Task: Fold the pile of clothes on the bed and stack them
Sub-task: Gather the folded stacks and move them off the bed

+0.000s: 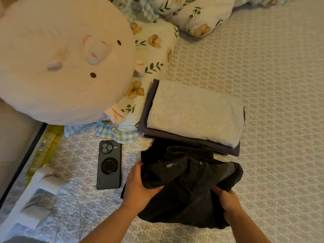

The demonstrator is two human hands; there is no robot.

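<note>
Gripping the bunched black jeans point(191, 186) at either side, the left hand point(140, 188) curls round the cloth at their left edge and the right hand point(228, 200) clutches a fold at their right. The jeans lie on the patterned bed point(280, 85), waistband and button away from the person, long axis running near to far. Just beyond, touching them, sits a stack: a grey folded garment point(194, 113) on a dark folded garment point(149, 120), with a black phone point(109, 164) to the left.

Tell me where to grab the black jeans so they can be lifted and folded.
Grip the black jeans at the waistband, coming from each side. It lies at the far edge near the stack, button up, and is the one firm straight edge of the bunched cloth.
</note>
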